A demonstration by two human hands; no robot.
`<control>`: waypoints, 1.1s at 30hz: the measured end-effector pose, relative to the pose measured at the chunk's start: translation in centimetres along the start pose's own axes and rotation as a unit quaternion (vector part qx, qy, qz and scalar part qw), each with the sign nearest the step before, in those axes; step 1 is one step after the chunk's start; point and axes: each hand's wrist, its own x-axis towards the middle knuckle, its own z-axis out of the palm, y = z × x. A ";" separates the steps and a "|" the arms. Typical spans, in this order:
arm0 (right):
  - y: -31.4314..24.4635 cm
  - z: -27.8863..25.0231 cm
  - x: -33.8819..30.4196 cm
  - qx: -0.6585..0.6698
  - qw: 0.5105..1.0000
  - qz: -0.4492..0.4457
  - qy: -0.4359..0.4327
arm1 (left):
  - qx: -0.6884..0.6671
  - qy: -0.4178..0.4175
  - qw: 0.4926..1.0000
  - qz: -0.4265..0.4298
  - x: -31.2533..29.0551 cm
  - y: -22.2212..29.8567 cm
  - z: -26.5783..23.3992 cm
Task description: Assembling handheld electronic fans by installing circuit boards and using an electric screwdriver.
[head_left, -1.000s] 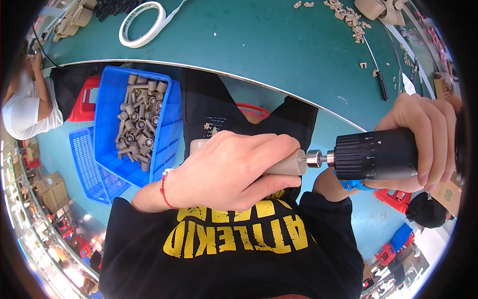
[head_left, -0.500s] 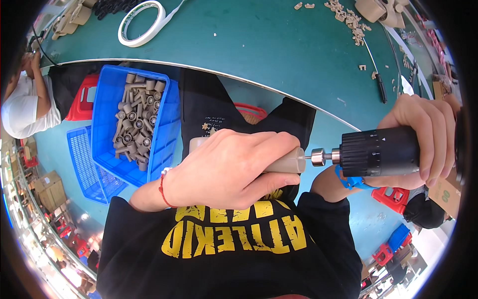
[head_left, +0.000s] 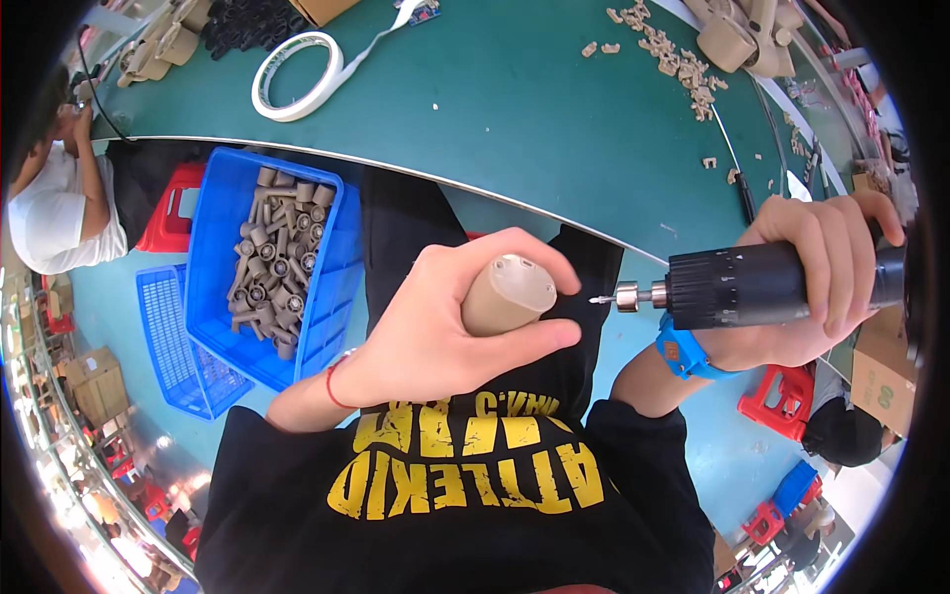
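Observation:
My left hand [head_left: 450, 327] is closed around a beige-brown cylindrical plastic part [head_left: 495, 305], its round end face tilted up and to the right. The part's other end is hidden by my palm. In my right hand [head_left: 821, 262] is a black power screwdriver [head_left: 737, 287], lying level and pointing left. Its silver chuck and thin bit [head_left: 616, 297] stop a short way right of my left fingertips, apart from the part. Whether a screw sits on the bit is too small to tell.
A blue crate [head_left: 341, 267] full of similar brown parts stands at left, with a blue basket [head_left: 163, 332] beside it. On the green table [head_left: 445, 109] lie a tape roll [head_left: 297, 77], small beige pieces [head_left: 678, 64] and a hand screwdriver [head_left: 744, 193]. A person [head_left: 64, 203] sits far left.
The bit has come out of the part's open end. My left hand has turned the part so a different end shows. The power screwdriver has shifted slightly left and up.

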 end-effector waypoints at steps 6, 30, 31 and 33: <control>1.5 0.0 -0.4 0.016 1.000 0.003 -0.010 | -0.051 0.075 0.996 -0.004 0.6 0.2 0.5; -8.8 -5.3 -1.2 -0.213 0.973 -0.037 0.077 | 0.428 0.178 0.883 -0.078 6.5 -0.1 -8.7; -9.0 -5.6 -1.3 -0.204 0.975 -0.030 0.085 | 0.418 0.179 0.887 -0.082 6.6 -0.2 -8.7; -9.1 -6.1 -1.4 -0.198 0.976 -0.033 0.085 | 0.429 0.173 0.882 -0.093 6.5 -0.2 -8.6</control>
